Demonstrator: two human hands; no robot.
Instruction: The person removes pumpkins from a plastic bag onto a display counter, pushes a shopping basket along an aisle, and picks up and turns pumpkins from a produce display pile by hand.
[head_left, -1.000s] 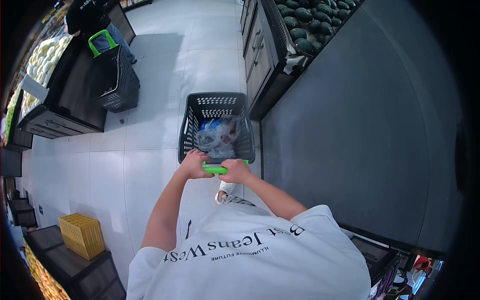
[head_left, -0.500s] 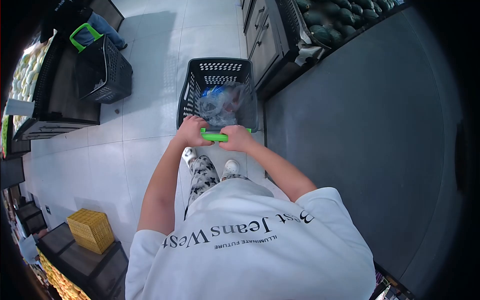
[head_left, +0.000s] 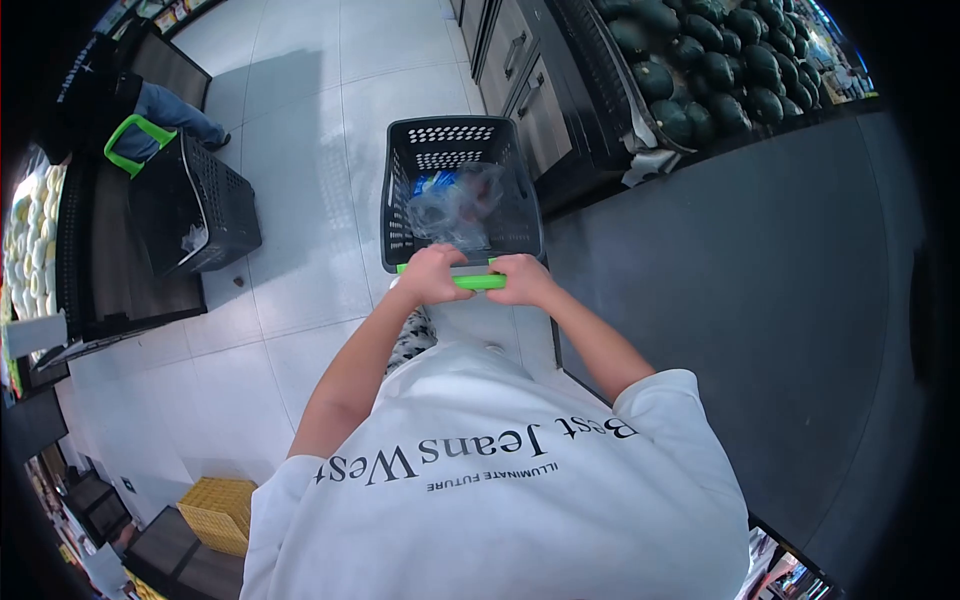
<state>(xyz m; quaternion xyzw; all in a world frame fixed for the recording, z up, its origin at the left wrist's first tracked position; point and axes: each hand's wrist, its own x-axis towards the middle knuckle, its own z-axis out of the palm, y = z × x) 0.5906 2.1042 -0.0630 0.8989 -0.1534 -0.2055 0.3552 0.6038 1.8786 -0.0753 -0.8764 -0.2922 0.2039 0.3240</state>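
Both of my hands are closed around the bright green handle (head_left: pixel 480 283) of a dark grey shopping basket (head_left: pixel 531 190). My left hand (head_left: pixel 434 276) wraps the handle's left part, and my right hand (head_left: pixel 522 280) grips it on the right, with a short stretch of green between them. The perforated basket is in front of my legs, tilted so I look down into it. Inside lie a crumpled clear plastic bag (head_left: pixel 440 215) and a blue package (head_left: pixel 434 184). Something reddish shows through the plastic, its kind unclear.
Another dark basket (head_left: pixel 228 205) with a raised green handle stands at left, near a person in jeans (head_left: pixel 175 112). Dark green watermelons (head_left: pixel 715 72) fill a display above drawers at right. A grey panel (head_left: pixel 720 260) borders my right side; a yellow crate (head_left: pixel 216 514) is lower left.
The floor and displays have slid downward in view as I move forward with the basket. My hands and basket sit slightly further right. The grip is the same, and more watermelons show.
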